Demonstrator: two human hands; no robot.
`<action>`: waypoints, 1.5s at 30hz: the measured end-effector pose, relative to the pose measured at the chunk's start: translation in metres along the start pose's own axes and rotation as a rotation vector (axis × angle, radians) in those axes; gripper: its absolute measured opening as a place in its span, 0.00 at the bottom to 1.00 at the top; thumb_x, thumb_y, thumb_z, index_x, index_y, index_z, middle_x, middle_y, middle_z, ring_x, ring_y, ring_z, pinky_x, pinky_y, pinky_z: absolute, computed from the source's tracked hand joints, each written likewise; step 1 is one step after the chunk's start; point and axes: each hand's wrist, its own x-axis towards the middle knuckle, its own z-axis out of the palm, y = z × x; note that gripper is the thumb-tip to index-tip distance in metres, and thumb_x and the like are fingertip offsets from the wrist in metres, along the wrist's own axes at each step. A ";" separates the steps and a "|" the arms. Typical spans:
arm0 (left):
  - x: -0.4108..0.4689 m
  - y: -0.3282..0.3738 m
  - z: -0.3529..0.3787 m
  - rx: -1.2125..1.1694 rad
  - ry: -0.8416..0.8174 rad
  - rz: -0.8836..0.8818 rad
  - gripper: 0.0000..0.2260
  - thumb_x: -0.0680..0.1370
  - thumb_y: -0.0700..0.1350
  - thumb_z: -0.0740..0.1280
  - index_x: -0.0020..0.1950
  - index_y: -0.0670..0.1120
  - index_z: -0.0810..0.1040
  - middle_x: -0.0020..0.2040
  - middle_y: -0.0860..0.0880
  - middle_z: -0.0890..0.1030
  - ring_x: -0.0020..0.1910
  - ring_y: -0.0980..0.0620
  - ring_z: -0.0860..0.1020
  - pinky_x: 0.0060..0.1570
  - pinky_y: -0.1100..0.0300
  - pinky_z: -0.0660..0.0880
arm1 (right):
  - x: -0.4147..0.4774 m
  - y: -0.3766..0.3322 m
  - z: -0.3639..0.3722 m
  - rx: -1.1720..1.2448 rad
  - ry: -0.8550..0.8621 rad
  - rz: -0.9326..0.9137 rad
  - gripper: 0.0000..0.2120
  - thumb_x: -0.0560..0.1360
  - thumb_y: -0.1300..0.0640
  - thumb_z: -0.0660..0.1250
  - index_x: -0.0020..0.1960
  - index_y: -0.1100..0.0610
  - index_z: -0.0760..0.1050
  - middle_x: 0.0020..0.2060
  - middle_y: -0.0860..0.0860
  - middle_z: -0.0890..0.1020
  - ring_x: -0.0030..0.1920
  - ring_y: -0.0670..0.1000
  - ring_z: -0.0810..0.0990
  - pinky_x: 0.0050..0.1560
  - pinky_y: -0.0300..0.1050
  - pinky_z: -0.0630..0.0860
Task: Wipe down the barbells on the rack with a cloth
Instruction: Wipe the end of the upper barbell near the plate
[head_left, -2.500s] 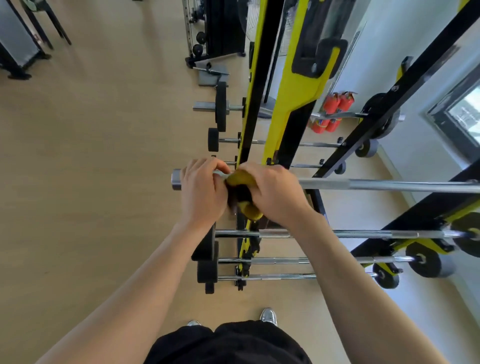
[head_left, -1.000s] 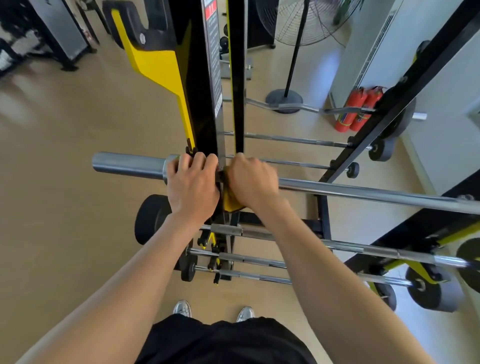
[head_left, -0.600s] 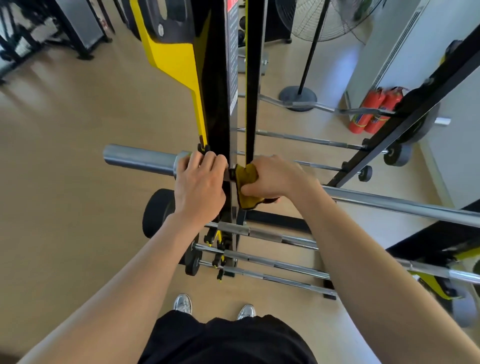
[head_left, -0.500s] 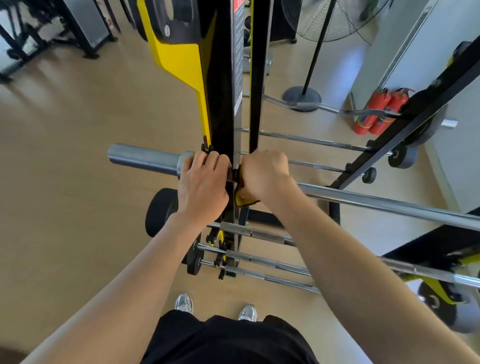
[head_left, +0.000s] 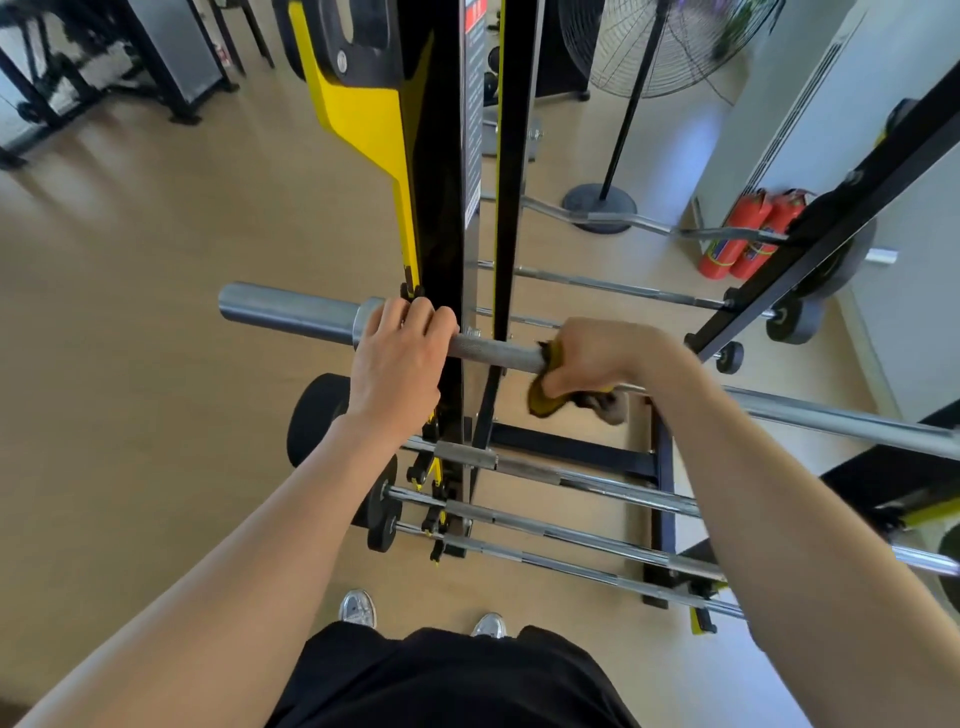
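The right hand (head_left: 597, 353) has slid the cloth (head_left: 550, 402) rightward from the left hand (head_left: 395, 364), baring knurled shaft between. Both hands' fingers (head_left: 415, 314) curl round the top barbell (head_left: 498, 353), the right's gripping the cloth too. The barbell lies left-right across the rack (head_left: 441, 208); its remaining length runs right, nearest the right hand.

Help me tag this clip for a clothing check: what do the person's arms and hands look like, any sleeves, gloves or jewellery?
Both forearms are bare, with no sleeves in view. The left hand and right hand wear no gloves, and no watch, bands or rings show.
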 end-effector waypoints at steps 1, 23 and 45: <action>0.001 0.001 0.000 0.007 -0.001 0.000 0.22 0.73 0.43 0.76 0.65 0.48 0.74 0.58 0.48 0.76 0.58 0.45 0.73 0.61 0.48 0.73 | -0.008 0.011 -0.003 -0.013 -0.010 0.048 0.10 0.75 0.48 0.76 0.43 0.53 0.80 0.31 0.47 0.84 0.31 0.46 0.81 0.38 0.40 0.74; 0.003 0.014 0.004 0.020 0.034 -0.107 0.24 0.69 0.44 0.77 0.62 0.51 0.73 0.56 0.49 0.76 0.58 0.45 0.72 0.61 0.46 0.70 | 0.008 -0.014 0.042 -0.307 0.522 -0.145 0.25 0.79 0.28 0.59 0.44 0.50 0.75 0.34 0.45 0.77 0.33 0.46 0.76 0.32 0.42 0.67; 0.003 0.018 0.011 -0.029 0.151 -0.224 0.15 0.73 0.46 0.73 0.57 0.54 0.75 0.51 0.52 0.78 0.55 0.46 0.74 0.60 0.46 0.70 | -0.004 0.018 0.031 0.067 0.445 -0.286 0.15 0.81 0.36 0.66 0.56 0.46 0.82 0.38 0.43 0.82 0.37 0.42 0.81 0.41 0.42 0.78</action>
